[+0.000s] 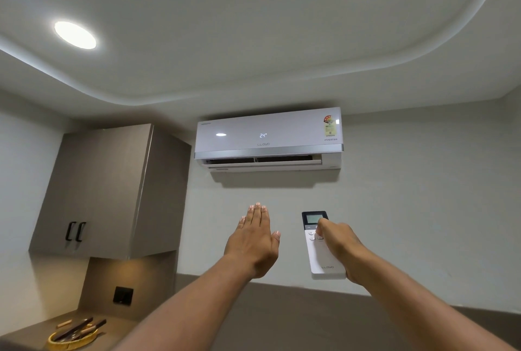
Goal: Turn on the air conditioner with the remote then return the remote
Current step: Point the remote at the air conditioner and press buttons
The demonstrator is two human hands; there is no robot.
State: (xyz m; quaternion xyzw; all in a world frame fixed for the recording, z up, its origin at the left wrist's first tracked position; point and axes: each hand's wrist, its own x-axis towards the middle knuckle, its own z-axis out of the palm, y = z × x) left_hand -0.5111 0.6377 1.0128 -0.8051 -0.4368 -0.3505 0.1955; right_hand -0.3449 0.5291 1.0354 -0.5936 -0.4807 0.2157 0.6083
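We look up at the Lloyd air conditioner on the wall. Its front shows 24 and its flap is open. Below it and a bit to the right, our right hand is wrapped around the white remote, thumb on the buttons, top end toward the air conditioner. Our left hand is below the air conditioner too, flat and open, fingers together, holding nothing. A grey cupboard hangs left of the air conditioner.
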